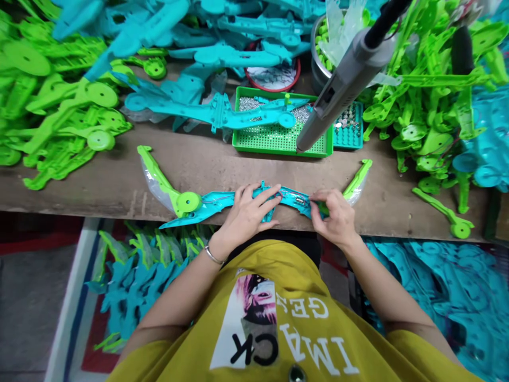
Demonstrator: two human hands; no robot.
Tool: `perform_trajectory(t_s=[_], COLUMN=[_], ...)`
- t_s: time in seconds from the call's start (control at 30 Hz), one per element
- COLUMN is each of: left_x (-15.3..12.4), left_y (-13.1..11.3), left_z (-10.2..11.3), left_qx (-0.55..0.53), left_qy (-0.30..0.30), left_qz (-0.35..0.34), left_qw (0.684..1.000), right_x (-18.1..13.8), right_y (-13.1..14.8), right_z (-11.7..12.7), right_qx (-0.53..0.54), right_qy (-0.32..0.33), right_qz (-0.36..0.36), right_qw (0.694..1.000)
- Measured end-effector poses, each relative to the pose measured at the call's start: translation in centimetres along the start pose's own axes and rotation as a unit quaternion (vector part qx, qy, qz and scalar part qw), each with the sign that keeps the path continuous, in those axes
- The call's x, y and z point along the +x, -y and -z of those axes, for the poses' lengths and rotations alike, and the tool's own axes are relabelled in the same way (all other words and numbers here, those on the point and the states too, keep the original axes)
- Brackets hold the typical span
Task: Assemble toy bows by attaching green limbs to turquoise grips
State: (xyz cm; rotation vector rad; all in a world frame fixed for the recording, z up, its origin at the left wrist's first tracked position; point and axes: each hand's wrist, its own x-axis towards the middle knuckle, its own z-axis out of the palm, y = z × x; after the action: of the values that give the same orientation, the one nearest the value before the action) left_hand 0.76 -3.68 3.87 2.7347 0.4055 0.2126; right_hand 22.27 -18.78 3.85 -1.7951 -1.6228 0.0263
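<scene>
Blue bow [217,200] lies along table's [115,193] near edge.
Left hand [247,211] spread over its middle, not clenched, likely steadying it; right hand [334,216] bent at right end, can't tell if grasping.

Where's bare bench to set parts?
Bare bench: between the green tray and the blue frame; left, between the left green pile and the left green lever; right, between the right green lever and a loose green piece. Crowded: behind the tray, with blue parts, and at the right green pile. Screwdriver overhangs the tray.
</scene>
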Motion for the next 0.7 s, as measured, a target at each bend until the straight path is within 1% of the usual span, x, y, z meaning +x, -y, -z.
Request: perform_trajectory(t_s=[0.17,0.33,0.43,0.53,0.6,0.7], left_x=[-0.02,-0.08,-0.09,-0.08,-0.07,-0.07], left_y=[-0.05,0.0,0.04,0.06,0.06,0.06], left_z=[0.08,0.0,-0.01,0.0,-0.01,-0.02], left_qx=[0.006,0.009,0.005,0.0,-0.003,-0.006], left_qy=[-0.003,-0.006,-0.007,-0.005,-0.003,-0.002], left_qz=[-0.003,-0.007,-0.008,-0.007,-0.004,-0.003], left_qw=[1.0,1.0,1.0,1.0,1.0,1.0], right_x=[0.01,-0.08,-0.23,-0.35,-0.35,-0.27], right_y=[0.12,0.04,-0.03,-0.12,-0.13,-0.05], right_z=[-0.12,-0.26,-0.2,-0.12,-0.12,-0.23], right_qx=[-0.014,-0.011,-0.014,-0.025,-0.038,-0.052], right_qy=[0.016,-0.002,-0.018,0.016,0.038,0.013], right_qz=[0.021,0.015,0.032,0.087,0.106,0.085], right_qw=[1.0,1.0,0.999,0.996,0.993,0.995])
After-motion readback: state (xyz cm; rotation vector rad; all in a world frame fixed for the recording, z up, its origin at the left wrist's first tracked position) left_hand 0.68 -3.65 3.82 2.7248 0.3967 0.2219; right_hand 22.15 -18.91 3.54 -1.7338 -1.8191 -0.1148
